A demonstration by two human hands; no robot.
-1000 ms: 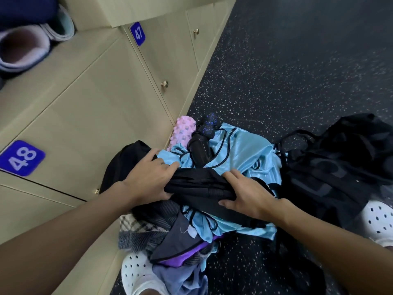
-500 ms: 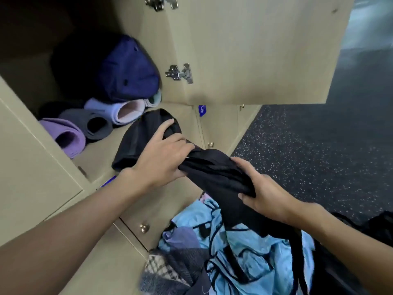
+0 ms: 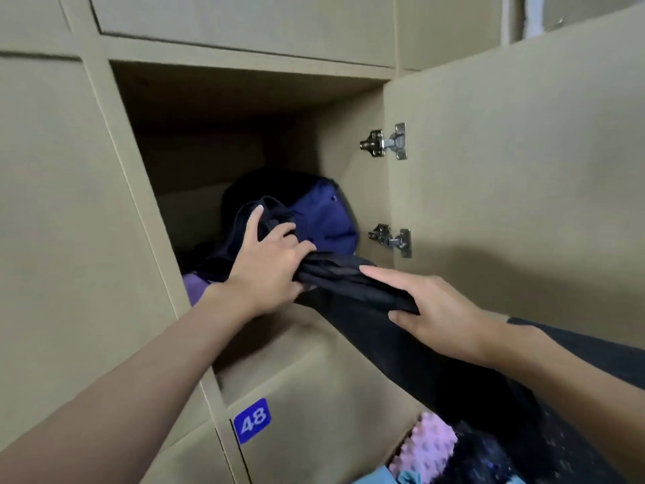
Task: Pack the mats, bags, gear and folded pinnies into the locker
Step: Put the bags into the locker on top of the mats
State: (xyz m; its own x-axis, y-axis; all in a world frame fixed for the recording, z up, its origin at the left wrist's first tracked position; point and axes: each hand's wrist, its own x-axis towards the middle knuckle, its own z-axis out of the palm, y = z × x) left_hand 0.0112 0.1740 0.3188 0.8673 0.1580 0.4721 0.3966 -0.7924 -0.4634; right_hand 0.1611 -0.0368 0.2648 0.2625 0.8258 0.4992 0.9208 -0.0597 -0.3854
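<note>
Both my hands hold a black bag (image 3: 352, 284) at the mouth of the open locker (image 3: 244, 110). My left hand (image 3: 268, 263) grips its front end, just inside the opening. My right hand (image 3: 436, 316) pinches the bunched fabric further back, and the bag's tail hangs down to the lower right. Inside the locker lies a navy blue bag (image 3: 324, 218) at the back, and a purple rolled mat (image 3: 195, 288) shows at the lower left, mostly hidden by my left arm.
The locker door (image 3: 516, 176) stands open on the right, with two metal hinges (image 3: 387, 144). Below is shut locker 48 (image 3: 253, 420). A pink knobbly foam roller (image 3: 429, 452) and light blue fabric (image 3: 387, 478) lie on the floor at the bottom.
I have lifted the black bag from the floor pile up to the locker opening. My left hand now reaches into the locker with the bag's front end, and my view has tilted upward.
</note>
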